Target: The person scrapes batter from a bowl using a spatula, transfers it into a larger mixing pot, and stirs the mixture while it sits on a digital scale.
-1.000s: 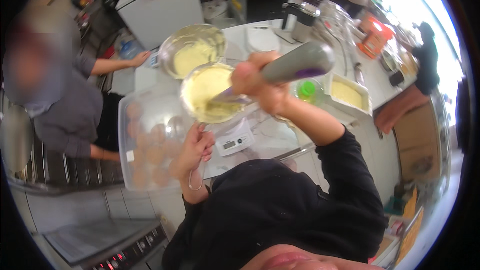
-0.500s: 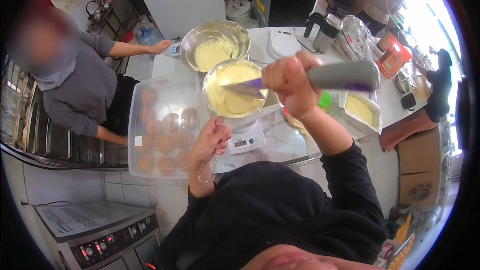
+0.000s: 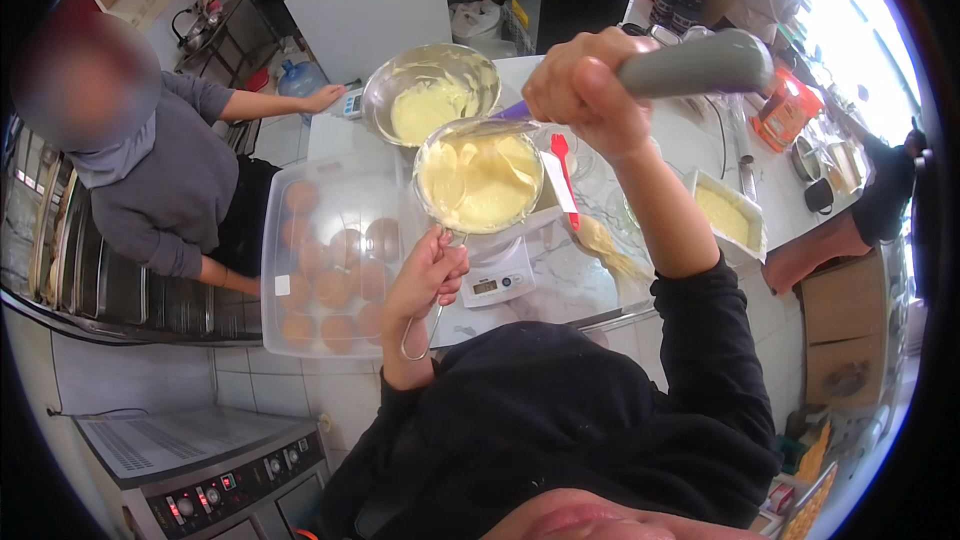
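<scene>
Over on the left a second person in a grey top [image 3: 150, 180] stands beside the counter [image 3: 560, 285], next to a clear lidded tub of brown rounds [image 3: 325, 260]. The left hand [image 3: 425, 275] has its fingers closed round the wire handle of a sieve [image 3: 480, 180] full of pale yellow batter, held over a small white scale [image 3: 495, 275], with a steel mixing bowl [image 3: 430, 95] of the same batter just behind it. The right hand [image 3: 580, 90] is raised, fingers wrapped tight round a grey-handled spatula [image 3: 690, 65] whose purple end reaches the sieve's rim, and a white tray of batter [image 3: 728, 215] sits further right.

A metal sieve [image 3: 480, 180] (full of pale yellow batter) sits above the scale.
</scene>
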{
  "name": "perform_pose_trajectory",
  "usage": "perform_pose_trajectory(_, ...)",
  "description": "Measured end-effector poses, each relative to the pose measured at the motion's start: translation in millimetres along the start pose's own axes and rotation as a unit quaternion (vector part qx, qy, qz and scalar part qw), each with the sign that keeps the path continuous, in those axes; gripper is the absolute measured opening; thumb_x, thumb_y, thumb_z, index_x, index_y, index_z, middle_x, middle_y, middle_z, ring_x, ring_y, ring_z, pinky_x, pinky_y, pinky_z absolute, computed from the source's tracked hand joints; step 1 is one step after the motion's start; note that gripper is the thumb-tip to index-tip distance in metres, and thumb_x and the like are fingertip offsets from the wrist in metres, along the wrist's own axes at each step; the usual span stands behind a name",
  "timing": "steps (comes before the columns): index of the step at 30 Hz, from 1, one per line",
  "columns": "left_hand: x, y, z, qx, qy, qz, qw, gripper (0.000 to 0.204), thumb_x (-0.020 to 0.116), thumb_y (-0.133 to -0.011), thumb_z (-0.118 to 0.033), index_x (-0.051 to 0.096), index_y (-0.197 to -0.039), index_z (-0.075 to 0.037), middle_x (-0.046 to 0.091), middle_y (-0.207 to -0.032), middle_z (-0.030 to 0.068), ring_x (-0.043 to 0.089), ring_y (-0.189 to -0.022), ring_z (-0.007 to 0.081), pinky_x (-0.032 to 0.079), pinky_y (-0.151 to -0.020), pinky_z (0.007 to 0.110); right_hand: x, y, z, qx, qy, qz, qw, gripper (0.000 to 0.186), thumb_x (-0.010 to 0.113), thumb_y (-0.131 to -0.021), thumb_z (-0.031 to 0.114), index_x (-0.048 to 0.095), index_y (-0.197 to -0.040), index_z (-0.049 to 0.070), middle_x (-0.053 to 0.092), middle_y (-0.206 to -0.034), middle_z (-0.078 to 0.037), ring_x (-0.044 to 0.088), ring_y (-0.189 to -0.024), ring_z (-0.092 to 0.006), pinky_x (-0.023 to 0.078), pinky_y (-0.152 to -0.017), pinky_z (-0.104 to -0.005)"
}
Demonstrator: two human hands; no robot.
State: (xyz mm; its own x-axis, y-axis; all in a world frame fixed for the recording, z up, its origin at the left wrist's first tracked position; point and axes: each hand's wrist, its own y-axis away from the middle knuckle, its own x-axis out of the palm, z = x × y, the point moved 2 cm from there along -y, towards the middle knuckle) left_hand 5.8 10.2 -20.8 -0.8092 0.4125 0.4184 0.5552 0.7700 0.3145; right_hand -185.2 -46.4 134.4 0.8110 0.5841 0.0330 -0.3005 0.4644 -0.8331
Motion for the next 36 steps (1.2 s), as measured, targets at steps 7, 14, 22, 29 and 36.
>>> perform_pose_trajectory(7,-7,3,-2,0.019,-0.012,0.0,1.0,0.021,0.046,-0.082,-0.012,0.025,-0.08,-0.014,0.035,-0.059,-0.0002,0.027,-0.038,0.0013,0.024,-0.031,0.015,-11,18,-20,0.054,0.037,-0.235,0.97,0.035,0.051,-0.081,0.015,0.035,-0.051,0.006,0.034,-0.042,0.002,0.03,-0.037,-0.006,0.022,-0.036,-0.0221)
perform_pose_trajectory(14,2,-4,-8,-0.004,-0.021,-0.04,0.999,0.02,0.046,-0.082,-0.012,0.027,-0.078,-0.015,0.033,-0.057,-0.0021,0.027,-0.038,0.0009,0.024,-0.03,0.015,26,-1,6,0.06,0.046,-0.292,0.954,0.036,0.042,-0.084,0.014,0.03,-0.052,0.007,0.023,-0.04,0.001,0.02,-0.033,-0.0086,0.017,-0.035,-0.0247)
perform_pose_trajectory(22,-6,5,-14,0.007,-0.029,-0.064,0.998,0.016,0.045,-0.082,-0.011,0.029,-0.082,-0.015,0.033,-0.056,-0.0018,0.026,-0.036,0.0006,0.022,-0.029,0.014,27,11,-12,0.039,0.092,-0.253,0.962,0.029,0.057,-0.076,0.007,0.042,-0.051,0.004,0.039,-0.044,0.004,0.033,-0.042,-0.003,0.025,-0.037,-0.0201)
perform_pose_trajectory(29,-5,12,-23,0.027,-0.058,-0.087,0.994,0.016,0.044,-0.082,-0.01,0.029,-0.082,-0.015,0.034,-0.056,-0.0013,0.026,-0.036,0.0006,0.023,-0.029,0.014,69,6,-6,-0.052,0.148,-0.234,0.959,0.033,0.051,-0.08,0.009,0.04,-0.05,0.005,0.037,-0.042,0.002,0.033,-0.037,-0.0047,0.025,-0.035,-0.021)
perform_pose_trajectory(36,-11,18,-15,-0.003,-0.051,-0.09,0.995,0.015,0.044,-0.082,-0.01,0.029,-0.082,-0.015,0.035,-0.058,-0.0009,0.027,-0.036,0.0005,0.023,-0.029,0.013,61,-11,-5,-0.051,0.096,-0.281,0.954,0.032,0.055,-0.078,0.008,0.041,-0.05,0.004,0.037,-0.041,0.004,0.031,-0.037,-0.0023,0.023,-0.033,-0.0192)
